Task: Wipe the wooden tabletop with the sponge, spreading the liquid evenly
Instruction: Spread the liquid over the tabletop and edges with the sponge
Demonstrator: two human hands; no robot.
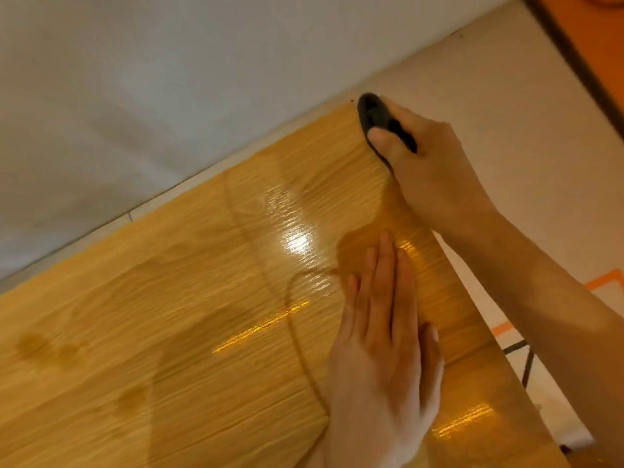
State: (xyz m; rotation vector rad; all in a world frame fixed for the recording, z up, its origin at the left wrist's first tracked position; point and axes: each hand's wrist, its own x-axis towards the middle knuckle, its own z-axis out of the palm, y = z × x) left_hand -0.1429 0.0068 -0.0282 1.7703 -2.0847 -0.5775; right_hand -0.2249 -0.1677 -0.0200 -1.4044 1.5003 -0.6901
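1. We are in the wiping step. Our right hand [429, 167] has its fingers and thumb curled round the dark sponge [373, 116] and presses it onto the wooden tabletop [169, 315].
2. The sponge sits at the far corner of the tabletop, right beside the edge that meets the grey wall [169, 79]. Part of it is hidden under our thumb.
3. Our left hand [381, 342] lies flat on the tabletop, fingers straight and close together, holding nothing. It rests nearer to us than the sponge, close to the tabletop's right edge, and we judge that it steadies the board.
4. The liquid looks uneven. A glossy wet sheet [297, 238] with a curved outline spreads across the middle of the tabletop, and darker damp patches [44, 346] sit towards the tabletop's left side, well apart from the sponge.
5. We judge the task partly done: the corner is being covered, while the left part of the tabletop looks patchy.
6. The next move calls for drawing the sponge back from the corner across the tabletop, with steady pressure, through the wet sheet and on towards the patches.
7. Our left hand lies in that path, so it may need to lift or shift aside.
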